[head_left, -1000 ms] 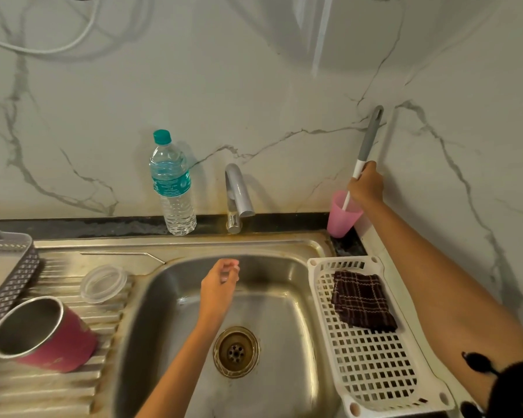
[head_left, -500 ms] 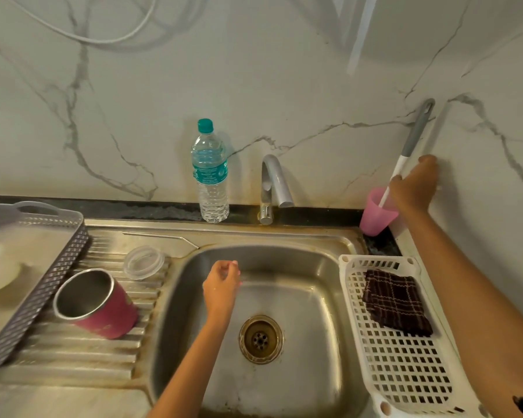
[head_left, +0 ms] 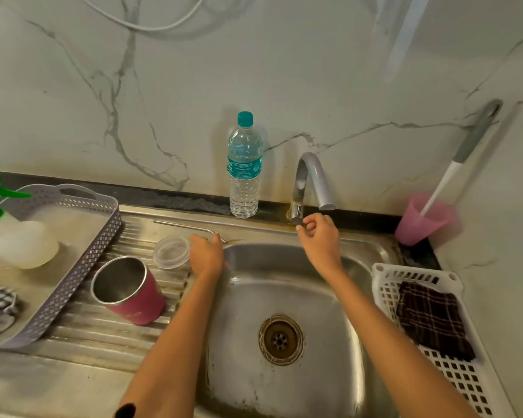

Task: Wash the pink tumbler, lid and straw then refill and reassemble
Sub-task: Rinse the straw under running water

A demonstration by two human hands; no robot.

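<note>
Nearest me the sink (head_left: pixel 338 297) is lying dry, its drain (head_left: pixel 280 340) uncovered. On the drainboard (head_left: pixel 103 336) to its left the pink tumbler (head_left: pixel 127 291) is resting tilted on its side, steel mouth facing up and left, touching nothing else. At the sink's right edge a white basket (head_left: pixel 453 384) is carrying a dark checked cloth (head_left: pixel 432 321).

My left hand (head_left: pixel 207 254) is hanging over the sink's left rim, knuckles up and fingers curled down out of sight, so I cannot tell whether it is holding anything. It is sitting just beside the clear lid (head_left: pixel 171 251) and at the bent end of the steel straw (head_left: pixel 187 227), which is lying along the back rim. My right hand (head_left: pixel 319 236) is reaching to the back rim, narrow, fingertips pinching the knob (head_left: pixel 296 212) at the foot of the tap (head_left: pixel 311 179).

I judge I am opening the water to start washing. To do it well I am planning a slow turn, since the spout is aiming near the front wall of the basin and a hard jet would be splashing out. The left hand should be bringing one piece under the stream at a time.

Further back the water bottle (head_left: pixel 244 167) is standing capped against the wall, and in the right corner a brush (head_left: pixel 465 152) is leaning in a pink cup (head_left: pixel 423 220)
</note>
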